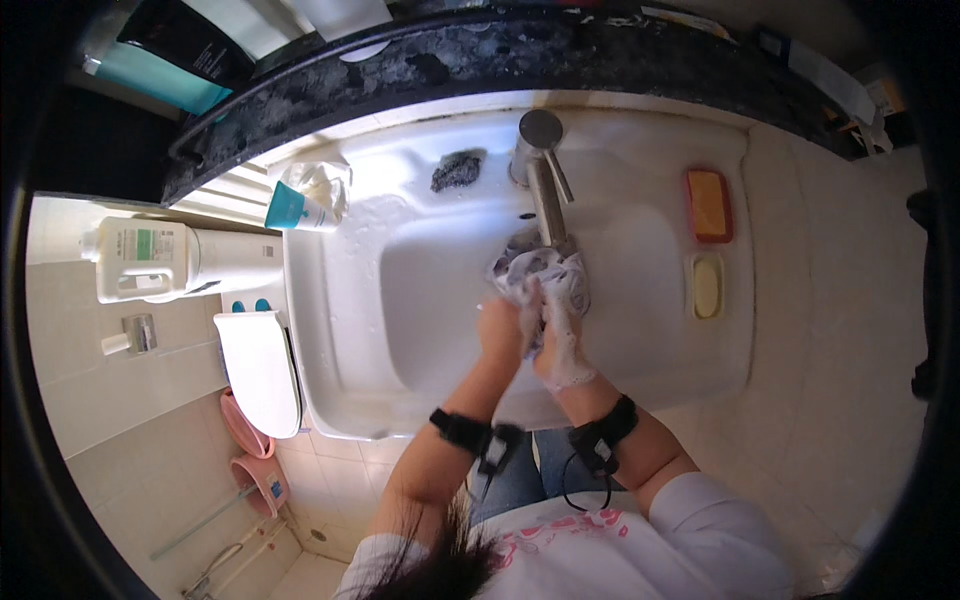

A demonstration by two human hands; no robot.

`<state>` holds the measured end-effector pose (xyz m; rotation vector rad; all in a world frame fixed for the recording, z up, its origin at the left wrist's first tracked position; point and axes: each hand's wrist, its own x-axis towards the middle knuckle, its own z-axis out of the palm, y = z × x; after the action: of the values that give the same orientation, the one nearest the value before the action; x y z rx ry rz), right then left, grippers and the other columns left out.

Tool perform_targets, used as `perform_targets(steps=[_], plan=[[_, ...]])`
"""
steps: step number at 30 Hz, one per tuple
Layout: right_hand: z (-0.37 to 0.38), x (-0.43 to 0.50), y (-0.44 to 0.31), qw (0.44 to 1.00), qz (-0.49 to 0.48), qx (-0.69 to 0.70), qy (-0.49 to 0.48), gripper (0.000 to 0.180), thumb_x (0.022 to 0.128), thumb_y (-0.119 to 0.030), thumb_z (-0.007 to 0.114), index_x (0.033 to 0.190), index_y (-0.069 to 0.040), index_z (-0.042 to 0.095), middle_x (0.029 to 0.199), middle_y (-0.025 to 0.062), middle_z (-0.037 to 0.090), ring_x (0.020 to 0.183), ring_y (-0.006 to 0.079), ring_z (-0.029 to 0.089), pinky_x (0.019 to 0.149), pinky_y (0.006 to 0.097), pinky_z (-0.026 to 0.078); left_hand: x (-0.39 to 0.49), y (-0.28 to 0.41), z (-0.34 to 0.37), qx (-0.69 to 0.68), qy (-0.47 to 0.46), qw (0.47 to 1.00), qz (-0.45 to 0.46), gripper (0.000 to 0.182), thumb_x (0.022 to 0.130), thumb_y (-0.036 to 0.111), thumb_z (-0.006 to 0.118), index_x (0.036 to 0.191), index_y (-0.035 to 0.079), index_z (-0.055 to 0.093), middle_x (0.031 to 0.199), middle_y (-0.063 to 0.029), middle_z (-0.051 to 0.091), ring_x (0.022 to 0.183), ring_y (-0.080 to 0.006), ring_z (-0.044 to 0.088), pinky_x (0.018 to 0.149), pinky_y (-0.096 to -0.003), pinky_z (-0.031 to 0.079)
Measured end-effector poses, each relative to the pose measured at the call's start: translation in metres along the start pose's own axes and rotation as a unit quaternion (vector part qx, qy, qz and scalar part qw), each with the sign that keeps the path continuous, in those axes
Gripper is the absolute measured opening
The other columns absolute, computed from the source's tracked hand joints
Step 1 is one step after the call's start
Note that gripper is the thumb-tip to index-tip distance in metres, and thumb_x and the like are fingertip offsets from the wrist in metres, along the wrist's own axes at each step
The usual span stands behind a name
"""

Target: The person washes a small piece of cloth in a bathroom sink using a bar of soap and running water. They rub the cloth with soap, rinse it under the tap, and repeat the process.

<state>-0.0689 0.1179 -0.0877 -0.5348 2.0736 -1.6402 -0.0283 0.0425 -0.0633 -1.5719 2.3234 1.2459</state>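
Observation:
Both my hands are together low over the white washbasin, gripping a wet, soapy cloth of pale lilac-grey colour. The cloth is bunched right below the spout of the metal faucet. My left hand is on the left side of the bundle, its fingers partly blurred. White foam covers my right hand and runs down to the wrist. The folds hide several fingertips of both hands. Whether water runs from the spout cannot be made out.
A dark scouring pad lies left of the faucet. On the right rim sit an orange soap bar in a red dish and a pale yellow soap bar. A teal-and-white tube stands at the left corner, near a white jug and a toilet lid.

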Motion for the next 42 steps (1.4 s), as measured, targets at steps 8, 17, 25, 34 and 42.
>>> perform_targets(steps=[8,17,25,34,42], plan=[[-0.005,0.004,-0.06,0.911,0.209,0.351,-0.062,0.043,0.096,-0.029,0.05,0.133,-0.008,0.043,0.126,0.0049,0.051,0.116,0.0179,0.05,0.101,0.0316,0.038,0.024,0.0,-0.031,-0.405,-0.125,0.906,-0.007,0.058,0.096,0.047,0.039,0.103,-0.006,0.06,0.085,-0.0107,0.065,0.081,-0.0209,0.062,0.075,-0.0365,0.049],[-0.004,0.011,-0.052,0.886,0.203,0.417,0.014,0.042,0.085,-0.019,0.062,0.124,-0.008,0.049,0.117,0.0024,0.054,0.105,0.0152,0.051,0.088,0.0288,0.041,0.003,0.011,-0.031,-0.282,0.056,0.954,0.088,0.048,0.096,0.041,0.044,0.087,-0.003,0.06,0.066,-0.015,0.059,0.06,-0.0211,0.053,0.061,-0.0364,0.046],[0.009,0.001,-0.044,0.855,0.223,0.46,0.089,0.036,0.097,-0.031,0.047,0.127,-0.011,0.043,0.12,0.0054,0.05,0.107,0.018,0.052,0.091,0.0311,0.045,-0.005,0.032,-0.041,-0.07,0.049,0.979,0.184,0.042,0.09,0.044,0.052,0.09,0.004,0.067,0.075,-0.0239,0.062,0.071,-0.0426,0.059,0.063,-0.044,0.046],[0.003,0.001,-0.048,0.888,0.273,0.371,0.012,0.026,0.095,-0.02,0.05,0.119,-0.01,0.046,0.104,0.0019,0.054,0.094,0.0152,0.055,0.08,0.0269,0.047,0.011,0.014,-0.028,-0.052,0.018,0.997,0.051,0.055,0.089,0.05,0.052,0.08,-0.002,0.067,0.072,-0.0244,0.062,0.06,-0.0384,0.056,0.064,-0.0408,0.047],[0.008,0.008,-0.059,0.903,0.217,0.368,0.052,0.034,0.095,-0.032,0.052,0.12,-0.009,0.047,0.114,0.0035,0.053,0.104,0.0157,0.053,0.087,0.0291,0.045,-0.002,0.009,-0.028,-0.042,0.04,0.979,0.197,0.042,0.094,0.037,0.052,0.086,-0.003,0.063,0.063,-0.0119,0.057,0.061,-0.0149,0.051,0.061,-0.0325,0.045]])
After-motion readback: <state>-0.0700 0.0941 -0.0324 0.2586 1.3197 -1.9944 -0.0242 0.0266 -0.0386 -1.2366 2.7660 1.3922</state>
